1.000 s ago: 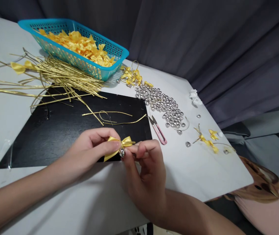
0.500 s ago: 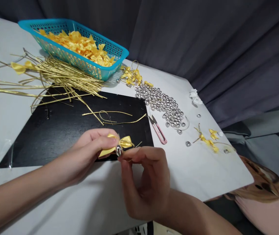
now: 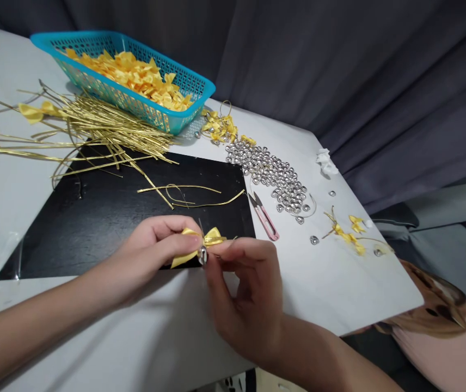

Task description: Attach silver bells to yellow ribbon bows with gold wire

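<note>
Both hands meet over the near edge of a black mat (image 3: 106, 218). My left hand (image 3: 151, 253) pinches a small yellow ribbon bow (image 3: 210, 237) by its left side. A small silver bead (image 3: 203, 253) hangs at the bow's middle. My right hand (image 3: 243, 296) is closed in a pinch right at the bead and the bow's centre, with a thin gold wire end sticking out beside its fingers.
A blue basket (image 3: 194, 87) of yellow bows stands at the back. A sheaf of gold wires (image 3: 106, 128) lies left of it, a heap of silver beads (image 3: 274, 174) to the right. Pink snips (image 3: 265, 218) lie beside the mat. Loose bows (image 3: 349, 231) sit right. Dark curtain behind.
My right hand has turned at the wrist, fingers working round the bead and bow, and the bow has shifted slightly. The left hand stays in place.
</note>
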`<state>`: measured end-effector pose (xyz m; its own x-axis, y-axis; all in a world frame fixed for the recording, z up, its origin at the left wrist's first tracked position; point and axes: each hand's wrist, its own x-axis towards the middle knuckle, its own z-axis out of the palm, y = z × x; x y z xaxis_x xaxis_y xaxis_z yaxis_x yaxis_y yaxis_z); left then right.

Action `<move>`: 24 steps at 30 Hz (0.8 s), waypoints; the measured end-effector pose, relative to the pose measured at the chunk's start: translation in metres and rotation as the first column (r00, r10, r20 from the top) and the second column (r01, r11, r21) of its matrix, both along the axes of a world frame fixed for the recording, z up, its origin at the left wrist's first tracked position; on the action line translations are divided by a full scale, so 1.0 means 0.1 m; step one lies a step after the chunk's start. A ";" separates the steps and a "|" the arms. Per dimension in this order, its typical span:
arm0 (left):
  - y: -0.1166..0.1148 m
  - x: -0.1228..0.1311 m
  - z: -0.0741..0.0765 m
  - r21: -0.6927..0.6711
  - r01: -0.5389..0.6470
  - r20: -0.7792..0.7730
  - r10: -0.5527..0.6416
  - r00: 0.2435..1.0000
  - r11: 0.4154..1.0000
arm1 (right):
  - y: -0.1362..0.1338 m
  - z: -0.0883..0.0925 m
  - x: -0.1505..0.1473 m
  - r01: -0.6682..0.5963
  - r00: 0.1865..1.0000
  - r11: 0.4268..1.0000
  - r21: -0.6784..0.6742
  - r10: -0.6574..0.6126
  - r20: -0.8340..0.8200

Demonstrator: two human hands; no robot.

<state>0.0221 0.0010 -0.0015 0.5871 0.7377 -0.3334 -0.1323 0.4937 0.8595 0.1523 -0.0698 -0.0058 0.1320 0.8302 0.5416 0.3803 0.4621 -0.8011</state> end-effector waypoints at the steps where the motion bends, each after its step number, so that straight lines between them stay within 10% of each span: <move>1: 0.00 0.00 0.01 -0.017 -0.012 0.004 0.012 1.000 1.000 | 0.01 0.03 0.01 -0.012 1.000 1.000 -0.028 0.011 -0.015; 11: 0.06 0.04 0.06 -0.080 -0.129 0.015 0.130 0.991 0.988 | 0.21 0.27 0.23 -0.344 0.851 0.783 -0.519 0.027 -0.524; 19: 0.08 0.04 0.04 -0.087 -0.132 0.066 0.138 0.988 0.987 | 0.24 0.40 0.17 0.131 0.977 0.962 -0.238 -0.166 -0.133; 24: 0.08 0.04 0.05 -0.019 -0.101 0.031 0.102 0.994 0.995 | 0.52 0.56 0.23 -0.186 0.981 0.828 -0.530 0.188 -0.052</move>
<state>0.0261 0.0089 0.0034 0.5197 0.7882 -0.3295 -0.2096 0.4915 0.8453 0.1753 -0.0181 0.0501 -0.0557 0.9984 0.0120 0.3319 0.0299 -0.9428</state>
